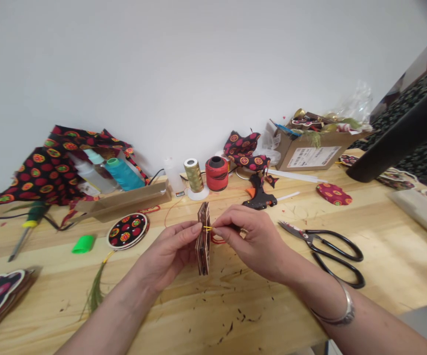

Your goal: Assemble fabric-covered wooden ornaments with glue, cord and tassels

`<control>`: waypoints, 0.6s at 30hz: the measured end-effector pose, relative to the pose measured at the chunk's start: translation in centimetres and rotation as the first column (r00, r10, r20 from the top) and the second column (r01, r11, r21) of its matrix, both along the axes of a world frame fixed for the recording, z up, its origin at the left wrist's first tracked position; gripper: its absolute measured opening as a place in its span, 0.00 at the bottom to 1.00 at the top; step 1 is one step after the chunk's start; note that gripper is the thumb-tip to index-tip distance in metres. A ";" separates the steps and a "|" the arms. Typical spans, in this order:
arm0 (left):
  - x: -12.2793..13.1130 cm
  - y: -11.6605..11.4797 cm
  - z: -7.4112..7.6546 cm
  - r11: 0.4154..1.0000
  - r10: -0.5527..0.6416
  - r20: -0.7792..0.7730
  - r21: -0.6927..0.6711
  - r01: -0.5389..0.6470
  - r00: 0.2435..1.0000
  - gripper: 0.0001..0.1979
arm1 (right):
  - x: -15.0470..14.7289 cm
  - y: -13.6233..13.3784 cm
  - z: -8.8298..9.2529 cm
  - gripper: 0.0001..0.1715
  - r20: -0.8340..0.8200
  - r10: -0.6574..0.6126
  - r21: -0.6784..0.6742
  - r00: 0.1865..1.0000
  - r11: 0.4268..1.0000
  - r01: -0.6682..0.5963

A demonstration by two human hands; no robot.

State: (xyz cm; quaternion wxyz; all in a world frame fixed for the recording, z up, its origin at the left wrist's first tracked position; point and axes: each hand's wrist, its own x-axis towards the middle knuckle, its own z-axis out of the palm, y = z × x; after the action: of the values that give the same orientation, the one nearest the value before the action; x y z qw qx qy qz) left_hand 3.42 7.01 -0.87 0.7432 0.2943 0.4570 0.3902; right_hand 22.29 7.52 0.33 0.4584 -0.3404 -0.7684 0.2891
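Observation:
My left hand [172, 249] grips a stack of thin fabric-covered panels [203, 246], held upright and seen edge-on above the table. Fingers and thumb press it from the left side. A yellow cord [207, 228] comes off the panels' edge, and the fingertips of my right hand [252, 241] pinch it. Red thread [218, 241] shows just below those fingertips. To the right lie black-handled scissors [326, 249], blades pointing left. On the left, a round fabric-covered piece [128, 230] with a green tassel [97, 291] rests on the wood.
Behind my hands stand a gold thread spool [194, 176], a red thread spool [216, 175] and a black glue gun [260, 197]. A full cardboard box [309, 153] sits back right. Bottles lie in a shallow carton [132, 203]; a screwdriver [28, 229] and green cap [83, 244] are left.

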 end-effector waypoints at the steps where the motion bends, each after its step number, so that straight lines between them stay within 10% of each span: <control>1: 0.0 0.0 0.0 1.000 0.001 0.004 0.001 -0.001 1.000 0.17 | 0.0 0.0 0.0 0.06 -0.001 0.002 0.002 1.000 1.000 -0.002; 18: 0.4 0.0 0.1 1.000 -0.021 0.023 0.004 0.021 0.999 0.17 | -0.1 0.0 -0.2 0.05 -0.018 -0.007 -0.037 1.000 0.999 0.006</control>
State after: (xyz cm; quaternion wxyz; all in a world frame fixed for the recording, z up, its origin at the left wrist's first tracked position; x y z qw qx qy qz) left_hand 3.86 6.97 -0.74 0.7521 0.2958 0.4444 0.3865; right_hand 22.21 7.49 0.17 0.4599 -0.3485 -0.7578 0.3047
